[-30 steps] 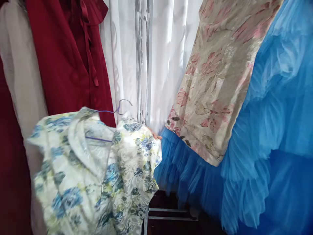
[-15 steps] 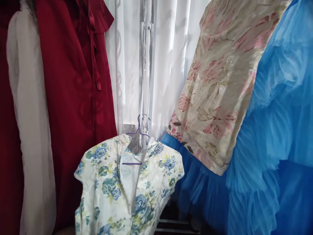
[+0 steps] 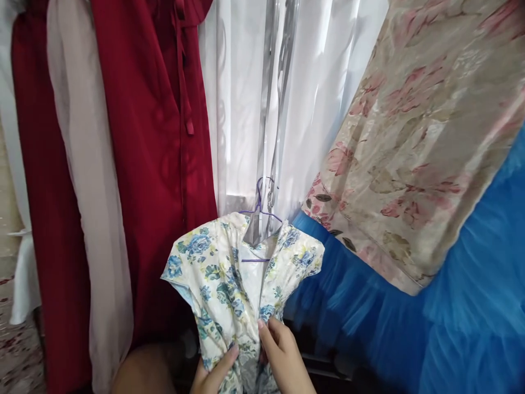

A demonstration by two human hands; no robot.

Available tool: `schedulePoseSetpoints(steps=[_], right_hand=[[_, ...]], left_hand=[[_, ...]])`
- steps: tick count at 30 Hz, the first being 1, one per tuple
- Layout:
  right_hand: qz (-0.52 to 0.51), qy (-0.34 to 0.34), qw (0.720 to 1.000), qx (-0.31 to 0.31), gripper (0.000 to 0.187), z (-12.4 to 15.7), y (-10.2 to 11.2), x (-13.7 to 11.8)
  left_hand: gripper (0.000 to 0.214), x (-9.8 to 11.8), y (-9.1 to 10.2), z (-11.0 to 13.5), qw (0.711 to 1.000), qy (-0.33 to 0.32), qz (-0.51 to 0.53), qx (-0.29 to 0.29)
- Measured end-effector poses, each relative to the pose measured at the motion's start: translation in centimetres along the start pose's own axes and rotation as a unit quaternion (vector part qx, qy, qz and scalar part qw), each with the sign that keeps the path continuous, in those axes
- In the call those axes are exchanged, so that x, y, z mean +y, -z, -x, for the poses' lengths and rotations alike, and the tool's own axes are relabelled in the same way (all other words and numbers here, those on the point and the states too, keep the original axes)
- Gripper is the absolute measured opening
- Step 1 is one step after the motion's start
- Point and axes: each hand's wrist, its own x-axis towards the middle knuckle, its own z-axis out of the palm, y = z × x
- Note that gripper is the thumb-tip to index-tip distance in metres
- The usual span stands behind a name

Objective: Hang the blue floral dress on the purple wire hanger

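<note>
A white short-sleeved dress (image 3: 217, 246) with blue and green flowers hangs from a thin purple hanger (image 3: 258, 203) near the middle. Its front lies open in a V, and the hanger's lower bar shows inside the neckline. At the lower front, my right hand (image 3: 283, 350) pinches the edge of the opening between thumb and fingers. Lower and to the left, my left hand (image 3: 215, 375) grips the dress's side, thumb on top and the other fingers mostly hidden behind the cloth. The bottom of the dress runs out of view.
Dark red garments (image 3: 151, 164) and a sheer pale sleeve (image 3: 94, 208) hang on the left. A beige garment with pink flowers (image 3: 410, 180) hangs at the right over blue tulle (image 3: 463, 306). Behind are a white curtain (image 3: 241, 109) and a metal upright (image 3: 268, 109).
Both hands have come into view from below and taken hold of the floral dress front. The view has shifted, and the dress now appears further right, its front drawn narrower.
</note>
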Motion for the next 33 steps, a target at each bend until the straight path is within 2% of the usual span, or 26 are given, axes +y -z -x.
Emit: schedulePoseSetpoints(steps=[3,9,14,19,22,25,27,29,32,33], right_hand=[[0.006,-0.002,1.000,0.001,0.053,1.1,-0.5,0.4],[-0.038,0.001,0.999,0.022,0.050,2.9,0.3,1.1],[0.010,0.010,0.998,0.057,0.053,3.6,1.1,0.6],[0.013,-0.001,0.997,0.077,0.051,4.5,1.6,0.3],[0.016,-0.014,0.996,0.091,0.050,4.9,1.8,0.5],[-0.002,-0.036,0.997,0.066,0.051,5.2,2.0,0.8],[-0.022,-0.051,0.998,0.034,0.052,5.5,2.0,1.0],[-0.042,-0.067,0.997,0.014,0.051,5.6,1.9,1.2],[-0.057,-0.079,0.995,0.007,0.051,5.7,1.8,1.3],[-0.060,-0.078,0.995,0.005,0.050,5.7,1.8,1.4]], left_hand=[[0.072,-0.8,-0.2,-0.8,1.000,0.003,-0.020,-0.009],[0.070,-1.0,-0.9,0.1,0.998,-0.019,-0.050,-0.029],[0.067,-1.2,-1.6,0.5,0.998,-0.016,-0.054,-0.028],[0.070,-2.0,-1.4,0.6,0.998,-0.008,-0.055,-0.026],[0.072,-2.1,-0.9,0.4,0.998,-0.007,-0.055,0.000],[0.071,-1.5,-0.5,-0.2,0.997,-0.007,-0.064,0.042],[0.068,-1.1,-0.1,-0.8,0.995,-0.041,-0.072,0.061],[0.067,-0.9,0.3,-1.3,0.982,-0.130,-0.079,0.109],[0.065,-1.4,0.4,-1.0,0.931,-0.284,-0.114,0.199],[0.060,-1.7,0.2,-0.6,0.915,-0.318,-0.140,0.207]])
